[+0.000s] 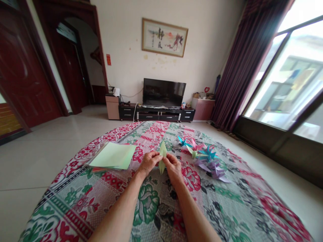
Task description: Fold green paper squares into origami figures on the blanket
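Observation:
A pale green folded paper (162, 148), a narrow diamond with pointed ends, stands upright between my hands over the middle of the table. My left hand (149, 162) pinches its left side with thumb and fingers. From the right, my right hand (173, 167) grips the same paper, the two thumbs nearly meeting at its centre. Folded paper cranes in blue (209, 153), pink (196, 146), pale green (193, 152) and purple (216, 170) lie grouped to the right of my hands. Left of them rests a stack of square paper (113, 155), light green on top.
The round table wears a flowered red, green and grey cloth (106, 191). Beyond it stand a low black cabinet (157, 114) and a television (164, 92). A dark purple curtain (239, 60) hangs beside the window at right; red-brown doors are at left.

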A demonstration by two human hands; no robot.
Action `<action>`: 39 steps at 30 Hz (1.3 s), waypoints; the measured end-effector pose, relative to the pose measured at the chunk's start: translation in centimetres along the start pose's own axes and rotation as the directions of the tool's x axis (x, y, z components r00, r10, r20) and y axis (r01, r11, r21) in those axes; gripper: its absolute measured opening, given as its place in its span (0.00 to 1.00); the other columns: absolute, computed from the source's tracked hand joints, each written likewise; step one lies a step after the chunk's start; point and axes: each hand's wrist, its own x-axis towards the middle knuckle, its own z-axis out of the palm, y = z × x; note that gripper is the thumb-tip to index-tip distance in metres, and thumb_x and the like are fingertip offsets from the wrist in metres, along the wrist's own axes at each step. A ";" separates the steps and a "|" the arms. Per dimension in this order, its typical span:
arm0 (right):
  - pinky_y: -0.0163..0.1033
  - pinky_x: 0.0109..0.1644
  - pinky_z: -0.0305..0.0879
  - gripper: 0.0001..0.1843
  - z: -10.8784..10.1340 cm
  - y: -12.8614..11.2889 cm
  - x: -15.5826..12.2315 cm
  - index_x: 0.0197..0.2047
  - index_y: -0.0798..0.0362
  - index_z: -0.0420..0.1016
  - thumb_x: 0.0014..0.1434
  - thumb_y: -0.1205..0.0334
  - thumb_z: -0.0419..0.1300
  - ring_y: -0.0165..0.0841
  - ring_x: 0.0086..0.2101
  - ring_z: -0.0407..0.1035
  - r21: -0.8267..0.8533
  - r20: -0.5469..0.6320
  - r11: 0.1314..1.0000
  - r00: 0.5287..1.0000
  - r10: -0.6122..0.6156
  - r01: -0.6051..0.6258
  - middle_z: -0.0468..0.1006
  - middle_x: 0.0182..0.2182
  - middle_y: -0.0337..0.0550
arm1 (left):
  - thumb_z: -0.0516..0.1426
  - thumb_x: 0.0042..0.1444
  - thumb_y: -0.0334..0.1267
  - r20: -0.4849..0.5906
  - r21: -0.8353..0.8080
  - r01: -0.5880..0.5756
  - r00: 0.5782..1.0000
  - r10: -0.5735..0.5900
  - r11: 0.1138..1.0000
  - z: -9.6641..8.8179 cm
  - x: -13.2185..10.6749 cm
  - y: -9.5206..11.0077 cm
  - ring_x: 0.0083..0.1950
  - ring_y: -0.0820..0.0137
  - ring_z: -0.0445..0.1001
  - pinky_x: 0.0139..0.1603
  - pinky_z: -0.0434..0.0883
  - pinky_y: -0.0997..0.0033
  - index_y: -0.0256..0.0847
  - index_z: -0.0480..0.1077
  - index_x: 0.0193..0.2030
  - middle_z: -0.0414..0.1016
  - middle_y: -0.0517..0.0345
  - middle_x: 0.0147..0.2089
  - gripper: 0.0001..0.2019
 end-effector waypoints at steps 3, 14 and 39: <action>0.34 0.29 0.62 0.18 0.0 -0.1 0.0 0.36 0.53 0.77 0.44 0.50 0.65 0.30 0.25 0.67 0.016 -0.001 1.000 1.000 0.011 -0.011 0.77 0.26 0.39 | 0.60 0.43 0.40 -0.030 0.012 0.005 1.000 -0.004 1.000 0.1 -0.1 0.5 0.22 0.76 0.64 0.25 0.61 0.77 0.34 0.75 0.33 0.71 0.61 0.22 0.13; 0.32 0.25 0.59 0.14 -0.3 -0.7 -0.2 0.32 0.54 0.76 0.45 0.53 0.64 0.28 0.21 0.62 -0.029 0.005 0.995 0.995 0.097 -0.097 0.74 0.22 0.36 | 0.59 0.41 0.37 0.030 -0.092 0.035 0.999 -0.032 0.995 0.1 -0.2 0.7 0.23 0.75 0.66 0.25 0.61 0.77 0.35 0.74 0.34 0.71 0.62 0.22 0.12; 0.33 0.26 0.60 0.14 -0.4 -0.8 0.0 0.31 0.52 0.73 0.46 0.51 0.62 0.29 0.22 0.64 0.050 0.012 0.994 0.995 0.096 -0.097 0.72 0.22 0.35 | 0.56 0.41 0.34 -0.032 -0.010 -0.039 0.999 0.039 0.999 0.2 0.0 0.5 0.24 0.75 0.66 0.27 0.63 0.76 0.35 0.76 0.28 0.72 0.61 0.21 0.09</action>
